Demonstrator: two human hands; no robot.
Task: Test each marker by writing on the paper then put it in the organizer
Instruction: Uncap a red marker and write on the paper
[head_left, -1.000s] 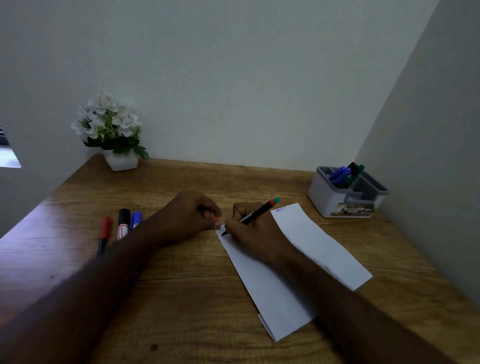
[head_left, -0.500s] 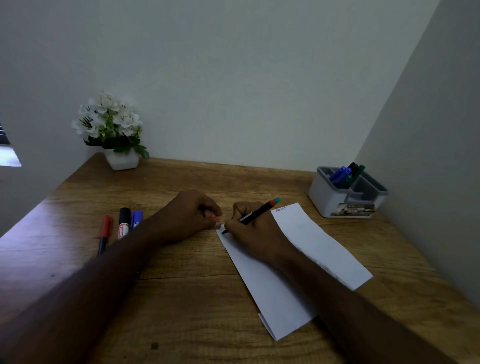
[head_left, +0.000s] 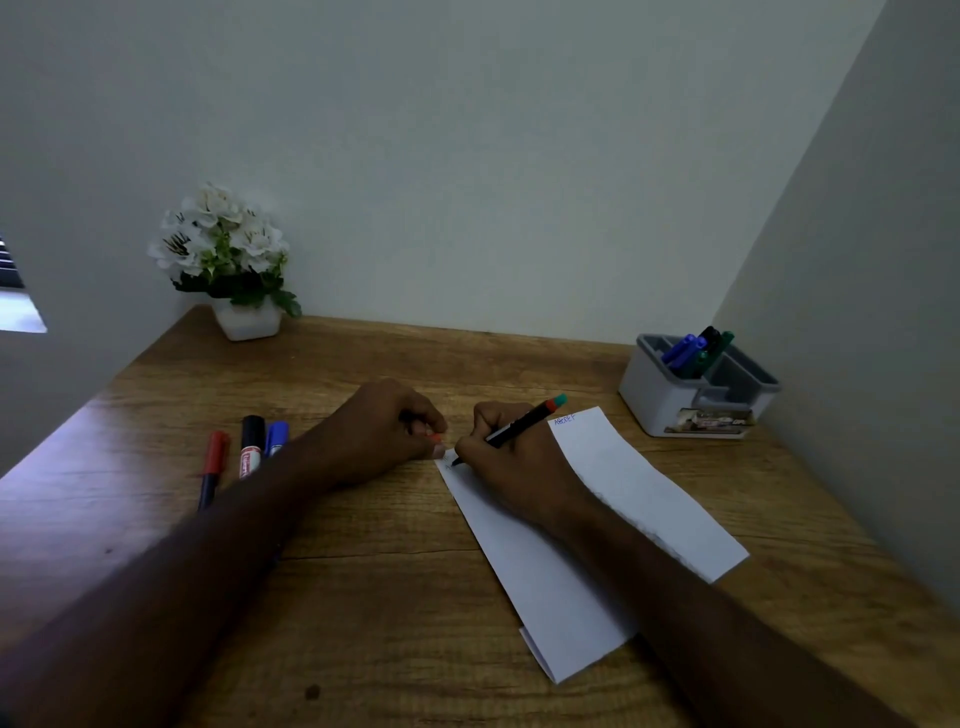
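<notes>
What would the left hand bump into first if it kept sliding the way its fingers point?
Probably the right hand, gripping the marker on the paper. The left hand points rightward at it across a narrow gap, though depth is hard to judge.

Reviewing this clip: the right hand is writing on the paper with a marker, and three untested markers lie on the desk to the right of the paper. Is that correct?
Not quite. In the head view the three loose markers lie to the left of the paper, beyond the left hand. The rest holds: the right hand grips a marker, tip on the paper.
</notes>
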